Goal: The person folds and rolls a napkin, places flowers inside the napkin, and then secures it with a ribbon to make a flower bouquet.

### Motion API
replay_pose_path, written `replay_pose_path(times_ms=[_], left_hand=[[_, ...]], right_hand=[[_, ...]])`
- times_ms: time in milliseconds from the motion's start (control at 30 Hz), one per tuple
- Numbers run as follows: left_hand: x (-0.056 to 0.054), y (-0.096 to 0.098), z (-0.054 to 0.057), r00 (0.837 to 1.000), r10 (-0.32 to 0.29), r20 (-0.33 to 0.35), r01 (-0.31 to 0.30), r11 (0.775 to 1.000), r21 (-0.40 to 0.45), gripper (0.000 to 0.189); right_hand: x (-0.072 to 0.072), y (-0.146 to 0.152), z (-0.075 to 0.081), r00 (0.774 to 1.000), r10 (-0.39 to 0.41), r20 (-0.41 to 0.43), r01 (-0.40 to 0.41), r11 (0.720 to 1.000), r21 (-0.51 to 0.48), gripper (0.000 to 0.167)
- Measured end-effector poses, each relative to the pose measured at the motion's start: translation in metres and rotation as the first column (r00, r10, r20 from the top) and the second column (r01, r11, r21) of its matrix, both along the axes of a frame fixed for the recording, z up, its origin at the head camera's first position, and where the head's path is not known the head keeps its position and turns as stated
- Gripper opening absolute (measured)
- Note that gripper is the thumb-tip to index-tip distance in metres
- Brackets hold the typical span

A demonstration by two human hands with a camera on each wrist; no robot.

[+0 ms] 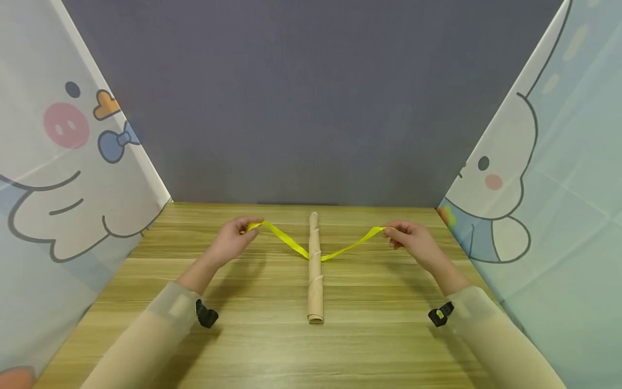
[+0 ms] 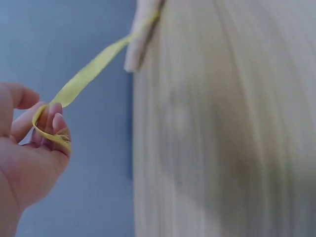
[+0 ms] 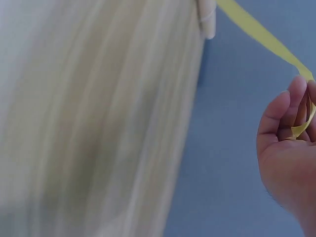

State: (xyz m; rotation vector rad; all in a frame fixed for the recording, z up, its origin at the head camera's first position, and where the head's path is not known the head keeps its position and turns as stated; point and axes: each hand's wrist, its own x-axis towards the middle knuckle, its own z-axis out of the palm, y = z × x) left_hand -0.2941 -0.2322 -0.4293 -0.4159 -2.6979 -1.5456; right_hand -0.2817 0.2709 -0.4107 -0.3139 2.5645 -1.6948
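A rolled beige tube [image 1: 315, 294], with pale cord lines winding round it, lies lengthwise on the wooden table. From under its middle a yellow ribbon [image 1: 288, 240] runs out to both sides. My left hand [image 1: 232, 240] pinches one end between thumb and fingers, raised over the table; in the left wrist view the ribbon's tail [image 2: 54, 138] loops across the palm. On the other side my right hand [image 1: 413, 240] pinches the opposite end, its tail [image 3: 300, 129] curling inside the fingers in the right wrist view. Both ribbon halves rise from the tube in a shallow V.
The wood-grain table [image 1: 272, 351] ends at a dark grey panel [image 1: 311, 108] behind. Cartoon-printed cloths hang at the left [image 1: 87, 178] and right [image 1: 573, 178] sides. A small black device [image 1: 206, 314] sits at the left sleeve cuff, another [image 1: 441, 314] at the right.
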Motion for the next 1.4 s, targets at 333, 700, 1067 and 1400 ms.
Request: replay_pose_path(times_ms=[333,700,1067,1400], left_hand=[[0.000,0.049,0.030,0.996,-0.087,-0.012,0.088,0.987,0.135,0.038],[-0.004,0.085,0.050,0.967,-0.253,-0.004,0.250,0.951,0.180,0.037],[-0.005,0.108,0.047,0.914,-0.405,0.023,0.381,0.875,0.298,0.039],[-0.003,0.111,0.043,0.935,-0.355,0.010,0.342,0.909,0.238,0.032]], right_hand=[[0.001,-0.050,0.026,0.993,0.108,-0.043,-0.110,0.993,-0.034,0.032],[-0.004,-0.093,0.040,0.966,0.246,-0.079,-0.250,0.967,-0.041,0.027],[-0.008,-0.137,0.030,0.958,0.261,-0.123,-0.263,0.965,-0.001,0.020],[-0.010,-0.151,0.020,0.963,0.235,-0.134,-0.241,0.970,-0.037,0.020]])
